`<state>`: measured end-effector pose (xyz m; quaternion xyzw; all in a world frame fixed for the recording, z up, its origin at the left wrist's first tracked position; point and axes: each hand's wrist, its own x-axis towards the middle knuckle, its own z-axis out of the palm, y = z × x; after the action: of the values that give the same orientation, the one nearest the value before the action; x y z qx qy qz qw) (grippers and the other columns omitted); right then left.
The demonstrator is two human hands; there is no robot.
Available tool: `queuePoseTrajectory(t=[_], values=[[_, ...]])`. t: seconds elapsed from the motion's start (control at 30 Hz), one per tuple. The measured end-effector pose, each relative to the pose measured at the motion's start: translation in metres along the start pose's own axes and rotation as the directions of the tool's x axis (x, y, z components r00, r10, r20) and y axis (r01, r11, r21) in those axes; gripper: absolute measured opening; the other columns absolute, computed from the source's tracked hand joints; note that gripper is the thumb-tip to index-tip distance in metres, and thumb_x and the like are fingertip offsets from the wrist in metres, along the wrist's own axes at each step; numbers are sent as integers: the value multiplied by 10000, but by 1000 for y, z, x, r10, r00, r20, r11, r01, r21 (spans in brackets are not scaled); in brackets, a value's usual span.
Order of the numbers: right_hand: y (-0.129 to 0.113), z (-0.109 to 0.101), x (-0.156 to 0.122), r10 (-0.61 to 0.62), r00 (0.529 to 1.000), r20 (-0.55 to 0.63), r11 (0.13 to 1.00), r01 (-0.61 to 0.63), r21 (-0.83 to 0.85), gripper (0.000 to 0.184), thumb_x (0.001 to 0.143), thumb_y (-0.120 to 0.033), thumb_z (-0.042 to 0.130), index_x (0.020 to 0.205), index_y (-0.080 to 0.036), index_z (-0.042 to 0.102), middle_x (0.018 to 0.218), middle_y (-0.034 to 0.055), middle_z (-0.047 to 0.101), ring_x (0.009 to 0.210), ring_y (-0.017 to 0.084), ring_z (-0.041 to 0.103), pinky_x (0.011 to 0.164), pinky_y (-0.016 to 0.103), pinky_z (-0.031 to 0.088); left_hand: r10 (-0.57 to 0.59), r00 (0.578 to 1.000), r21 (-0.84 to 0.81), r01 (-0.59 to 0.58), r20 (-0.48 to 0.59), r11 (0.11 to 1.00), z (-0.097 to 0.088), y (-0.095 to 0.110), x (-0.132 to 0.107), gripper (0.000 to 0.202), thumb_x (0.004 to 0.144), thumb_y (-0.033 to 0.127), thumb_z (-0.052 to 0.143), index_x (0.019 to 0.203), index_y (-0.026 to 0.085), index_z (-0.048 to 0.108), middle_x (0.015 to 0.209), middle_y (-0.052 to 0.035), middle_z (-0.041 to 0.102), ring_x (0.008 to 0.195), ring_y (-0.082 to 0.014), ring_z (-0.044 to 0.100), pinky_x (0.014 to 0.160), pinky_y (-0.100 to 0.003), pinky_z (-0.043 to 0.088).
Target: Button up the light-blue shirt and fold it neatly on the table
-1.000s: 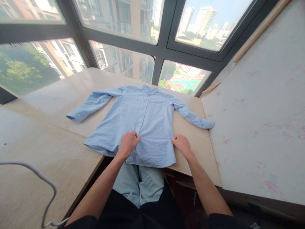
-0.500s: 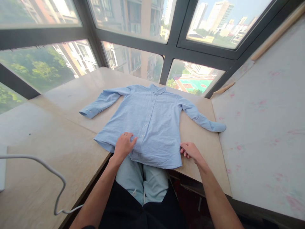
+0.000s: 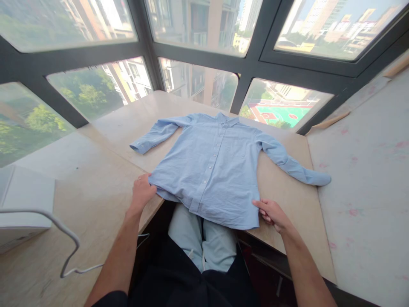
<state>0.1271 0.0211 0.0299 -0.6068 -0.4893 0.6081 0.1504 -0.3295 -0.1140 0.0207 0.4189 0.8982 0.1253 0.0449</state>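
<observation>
A light blue button-up shirt (image 3: 220,166) lies front side up on the pale tabletop (image 3: 108,183), its collar toward the window and both sleeves spread out. Its lower hem hangs slightly over the table's front edge, above my knees. At the hem's left corner, my left hand (image 3: 143,192) is closed with the cloth pinched between thumb and fingers. My right hand (image 3: 271,213) grips the shirt's right side edge a little above the hem, fingers curled under.
A white box (image 3: 28,200) stands on the table at the left, with a grey-white cable (image 3: 68,238) curving in front of it. Windows with dark frames (image 3: 198,52) rise behind the table. A wall with faded flower patterns (image 3: 367,192) borders the right side.
My left hand has moved left from the shirt's lower front to its left hem corner and taken hold there. My right hand stays at the right side edge. The view has shifted left.
</observation>
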Motion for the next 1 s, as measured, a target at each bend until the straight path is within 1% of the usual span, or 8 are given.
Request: queuePoseTrajectory(t=[0.1, 0.2, 0.3, 0.43, 0.53, 0.67, 0.8, 1.0], values=[[2, -2, -3, -26, 999, -44, 996, 30, 79, 489, 600, -554, 775, 595, -215, 421, 452, -97, 408, 353, 43, 319, 352, 186, 157, 18, 999, -12, -17, 34, 1000, 1, -6, 1, 587, 687, 177, 534, 1269, 113, 581, 1287, -165, 622, 1174, -332, 581, 988, -413, 457], [4, -2, -3, -83, 994, -74, 979, 95, 179, 453, 601, -574, 781, 673, -196, 541, 531, -49, 532, 472, 100, 469, 413, 214, 319, 82, 997, -123, -82, -6, 989, 0, -7, 6, 551, 693, 257, 566, 1228, 131, 617, 1239, -135, 659, 1151, -305, 599, 1010, -389, 448], [6, -2, 4, -132, 974, -183, 942, 181, 282, 469, 574, -582, 796, 732, -181, 610, 632, -7, 628, 608, 151, 558, 550, 261, 442, 37, 998, -258, -48, -48, 965, -3, -4, 13, 445, 725, 217, 494, 1122, 152, 684, 1116, -87, 721, 1019, -249, 658, 947, -328, 483], [12, -7, 16, -139, 897, -420, 941, 251, 225, 481, 541, -589, 804, 707, -178, 616, 606, -17, 613, 584, 138, 520, 539, 252, 415, -104, 992, -341, 72, -77, 937, -8, -2, 14, 444, 698, 140, 448, 1035, 175, 735, 944, -48, 749, 813, -215, 673, 822, -302, 516], [16, -12, 18, -168, 847, -505, 968, 237, 75, 460, 568, -590, 778, 684, -181, 603, 580, -26, 584, 546, 121, 479, 505, 241, 375, -202, 973, -395, 144, -110, 907, -4, -5, 5, 457, 693, 140, 453, 1053, 180, 732, 958, -50, 740, 801, -222, 661, 801, -320, 528], [21, -15, 12, -189, 845, -501, 980, 191, -47, 428, 591, -560, 763, 718, -187, 596, 553, -30, 568, 525, 126, 483, 481, 236, 365, -285, 949, -520, 175, -138, 836, 10, -11, -9, 398, 688, 136, 426, 953, 170, 722, 1038, -62, 715, 928, -228, 664, 841, -327, 544], [20, -17, 4, -118, 888, -444, 987, 154, 44, 448, 606, -520, 775, 852, -187, 605, 600, -19, 607, 534, 134, 521, 465, 230, 392, -299, 954, -654, 203, -37, 729, 12, -11, -12, 297, 643, 86, 399, 731, 196, 661, 1108, -31, 700, 1083, -211, 638, 949, -325, 526], [20, -20, -26, 10, 997, -82, 987, 3, 159, 470, 634, -582, 772, 794, -190, 568, 565, -49, 505, 453, 89, 447, 367, 192, 280, -220, 975, -484, 206, 30, 850, -10, -7, -18, 270, 635, 100, 440, 681, 205, 685, 1012, -29, 723, 1059, -270, 638, 1014, -410, 470]])
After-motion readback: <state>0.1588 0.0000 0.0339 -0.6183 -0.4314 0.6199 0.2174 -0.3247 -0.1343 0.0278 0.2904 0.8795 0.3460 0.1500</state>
